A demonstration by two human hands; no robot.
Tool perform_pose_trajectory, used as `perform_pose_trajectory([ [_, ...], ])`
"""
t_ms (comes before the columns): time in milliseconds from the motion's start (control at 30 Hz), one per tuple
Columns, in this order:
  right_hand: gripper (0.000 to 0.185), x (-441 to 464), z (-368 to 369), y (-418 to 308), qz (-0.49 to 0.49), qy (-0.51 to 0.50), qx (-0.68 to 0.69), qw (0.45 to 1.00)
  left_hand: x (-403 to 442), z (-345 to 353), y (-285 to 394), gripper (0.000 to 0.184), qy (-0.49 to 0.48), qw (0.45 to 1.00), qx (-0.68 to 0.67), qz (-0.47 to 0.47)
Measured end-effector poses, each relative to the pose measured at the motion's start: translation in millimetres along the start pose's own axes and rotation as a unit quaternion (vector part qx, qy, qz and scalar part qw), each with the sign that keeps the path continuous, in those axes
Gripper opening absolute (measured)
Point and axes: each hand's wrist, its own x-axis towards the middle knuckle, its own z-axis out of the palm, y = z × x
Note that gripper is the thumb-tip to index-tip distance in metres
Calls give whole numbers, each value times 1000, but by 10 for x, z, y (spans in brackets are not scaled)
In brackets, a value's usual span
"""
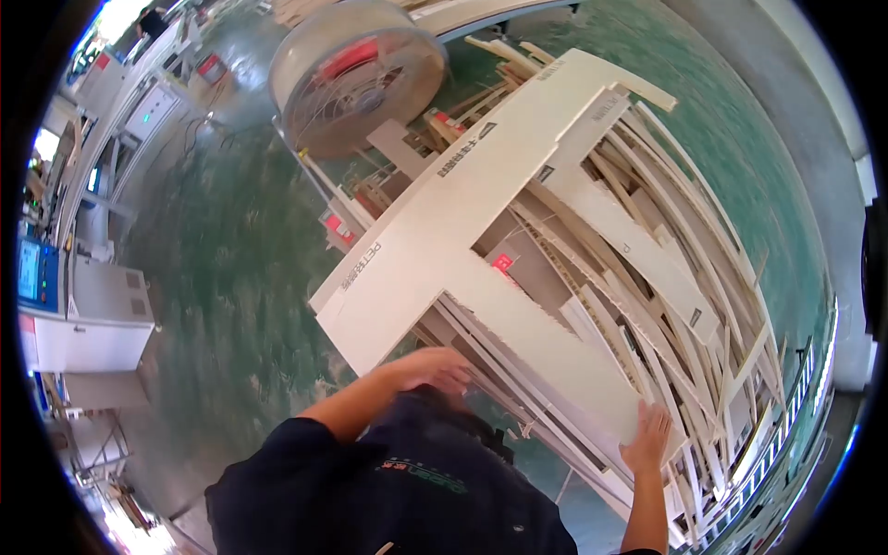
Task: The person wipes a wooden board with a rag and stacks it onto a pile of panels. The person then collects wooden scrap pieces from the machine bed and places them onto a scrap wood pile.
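A large white cut-out board [398, 245] with printed lettering lies across a heap of long offcut strips [638, 305]. My right hand [650, 433] rests on the near end of one of the board's arms, its fingers stretched out. Close to my chest, beside the board's near edge, is my left hand [435, 372]. It is blurred, and I cannot make out whether its fingers hold anything. A second pale board piece [638, 236] lies on the strips to the right of the large one.
A big round drum fan [356, 92] stands beyond the heap. Machine cabinets [111, 301] line the left side. Red labels [338, 227] show among the offcuts. Green floor [231, 240] surrounds the heap, with a wall [786, 92] at the right.
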Motion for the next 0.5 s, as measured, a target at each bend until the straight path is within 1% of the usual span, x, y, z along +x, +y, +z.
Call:
perform_pose_trajectory([
  [33,110,13,37,1,2,-4,-3,1000,-225,-218,-22,37,51,994,-39,84],
  [67,110,38,61,4,5,-7,-6,1000,-466,-477,-42,35,104,978,-76,166],
  [100,110,57,81,3,3,-11,0,1000,-459,-971,-233,30,320,909,-67,258],
  [133,110,71,89,9,3,-17,6,1000,-697,-1232,-228,24,406,840,-156,324],
  [167,110,75,92,5,3,-22,10,1000,-870,-1487,-253,29,547,764,-123,319],
  [200,109,87,81,-14,9,-29,12,999,-760,-2222,-691,41,658,687,5,307],
  [233,108,118,73,-36,14,-33,13,999,-783,-2470,-870,57,756,621,106,181],
  [267,107,136,82,-71,23,-35,17,999,-786,-2438,-856,62,707,681,-85,170],
  [300,109,136,129,-74,19,-29,20,999,-763,-2327,-779,67,627,714,-272,152],
  [333,111,121,182,-69,18,-24,23,999,-735,-2280,-734,72,519,718,-446,126],
  [367,112,111,201,-47,15,-18,23,999,-590,-2396,-892,91,402,814,-339,246],
  [433,113,119,149,-91,33,-42,23,998,-410,-2416,-962,97,509,797,-250,209],
  [467,114,176,147,-125,43,-46,26,998,-322,-2452,-914,100,557,782,-201,195],
  [500,114,233,187,-108,40,-41,28,998,-347,-2311,-724,100,610,754,-190,154],
])
